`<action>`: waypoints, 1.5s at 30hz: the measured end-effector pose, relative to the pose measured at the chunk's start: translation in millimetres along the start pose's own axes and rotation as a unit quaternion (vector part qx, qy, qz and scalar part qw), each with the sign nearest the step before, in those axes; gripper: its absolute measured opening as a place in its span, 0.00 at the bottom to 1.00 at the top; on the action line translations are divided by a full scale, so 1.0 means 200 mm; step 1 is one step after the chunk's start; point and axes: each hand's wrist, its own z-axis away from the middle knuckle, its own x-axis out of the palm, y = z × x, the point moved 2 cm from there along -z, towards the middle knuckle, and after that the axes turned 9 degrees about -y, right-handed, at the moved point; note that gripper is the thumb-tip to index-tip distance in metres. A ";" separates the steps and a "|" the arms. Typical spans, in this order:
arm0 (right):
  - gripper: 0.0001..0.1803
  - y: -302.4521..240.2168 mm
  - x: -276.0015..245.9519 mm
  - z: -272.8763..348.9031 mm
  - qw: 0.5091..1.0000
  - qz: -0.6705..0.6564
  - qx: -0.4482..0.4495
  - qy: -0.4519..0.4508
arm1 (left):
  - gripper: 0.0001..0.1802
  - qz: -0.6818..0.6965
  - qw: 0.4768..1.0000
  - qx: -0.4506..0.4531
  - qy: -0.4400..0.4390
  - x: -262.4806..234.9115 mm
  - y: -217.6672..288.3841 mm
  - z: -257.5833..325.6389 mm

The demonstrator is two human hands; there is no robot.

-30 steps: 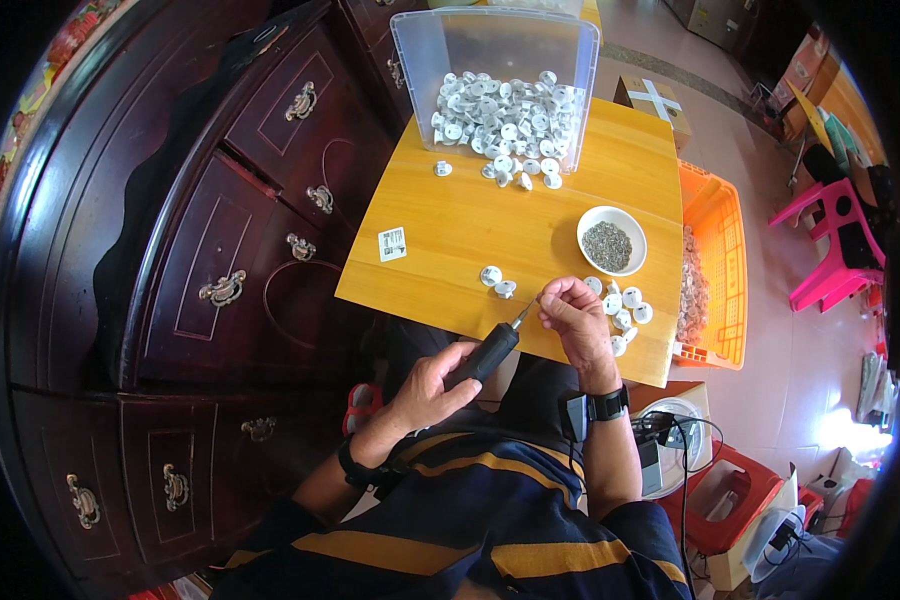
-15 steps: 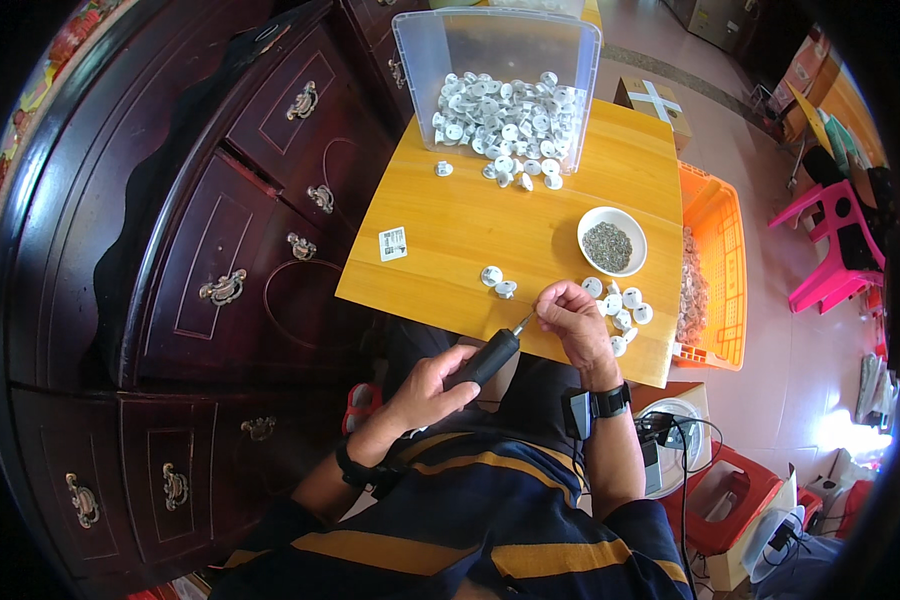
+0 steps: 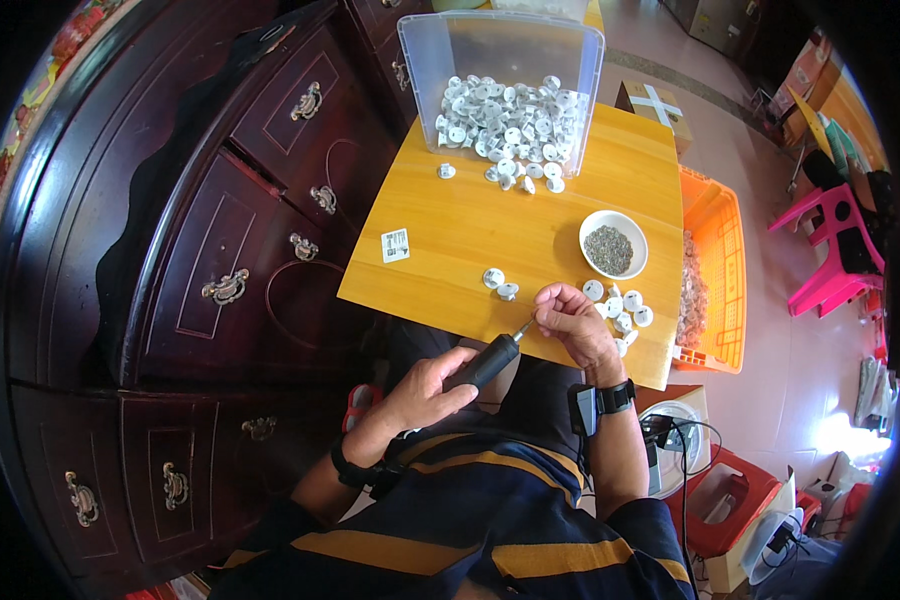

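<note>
My left hand (image 3: 431, 388) is wrapped round a black electric screwdriver (image 3: 488, 362), its metal bit slanting up to the right. At the bit's tip, the fingertips of my right hand (image 3: 573, 322) are pinched together; whatever they hold is too small to make out. Two small white round plastic parts (image 3: 495, 278) lie on the yellow wooden table (image 3: 450, 225), left of my right hand. Just right of that hand is a loose group of similar white parts (image 3: 623, 310). Beyond it stands a white bowl (image 3: 586, 232) full of small metal screws (image 3: 610, 250).
A clear plastic bin (image 3: 510, 60) lies tipped at the table's far side, white parts spilling out. A square label (image 3: 395, 245) lies at the left. Dark wooden drawers (image 3: 190, 300) flank the left; an orange crate (image 3: 725, 270) and pink stool (image 3: 832, 240) stand right.
Both hands and the screwdriver keep nearly the same pose, bit still at the right fingertips. The whole view has shifted very slightly.
</note>
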 end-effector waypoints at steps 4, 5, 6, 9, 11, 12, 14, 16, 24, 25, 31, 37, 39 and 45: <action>0.13 0.00 0.03 -0.01 1.000 0.010 0.009 0.001 | 0.24 -0.002 1.000 -0.012 0.013 0.00 0.01 0.01; 0.16 0.00 0.06 -0.02 1.000 0.018 0.003 0.004 | 0.24 0.007 1.000 0.005 0.027 0.00 0.01 0.00; 0.18 0.00 0.08 -0.03 1.000 0.023 -0.005 0.008 | 0.24 0.014 0.999 0.021 0.040 0.00 0.01 0.00; 0.19 -0.01 0.12 -0.03 0.997 0.054 -0.040 0.034 | 0.23 0.050 0.997 0.013 0.061 -0.03 -0.03 0.00; 0.19 0.01 0.08 -0.04 0.985 0.148 -0.054 0.076 | 0.23 0.064 0.995 0.036 0.075 -0.05 -0.07 0.01; 0.20 0.00 0.08 -0.04 0.961 0.240 -0.066 0.116 | 0.22 0.083 0.992 0.038 0.090 -0.06 -0.07 0.01; 0.20 -0.03 0.11 -0.06 0.915 0.369 -0.078 0.147 | 0.21 0.111 0.986 0.044 0.114 -0.09 -0.05 0.02; 0.20 -0.06 0.17 -0.08 0.849 0.490 -0.088 0.177 | 0.21 0.110 0.986 0.036 0.121 -0.11 -0.05 0.03; 0.18 -0.03 0.25 -0.20 0.712 0.673 -0.058 0.192 | 0.20 0.117 0.985 0.032 0.125 -0.10 -0.09 0.03; 0.18 -0.03 0.25 -0.21 0.712 0.673 -0.057 0.191 | 0.20 0.117 0.985 0.031 0.126 -0.10 -0.10 0.03; 0.13 0.02 0.20 -0.23 0.714 0.679 -0.059 0.160 | 0.20 0.113 0.984 0.026 0.134 -0.10 -0.11 0.04; 0.10 0.03 0.15 -0.20 0.746 0.642 -0.103 0.140 | 0.21 0.116 0.984 0.013 0.132 -0.10 -0.12 0.03; 0.11 0.00 0.15 -0.17 0.775 0.606 -0.102 0.145 | 0.22 0.099 0.989 -0.005 0.111 -0.09 -0.14 0.02; 0.08 -0.07 0.10 -0.11 0.782 0.598 -0.100 0.142 | 0.23 0.090 0.992 -0.008 0.090 -0.08 -0.15 0.02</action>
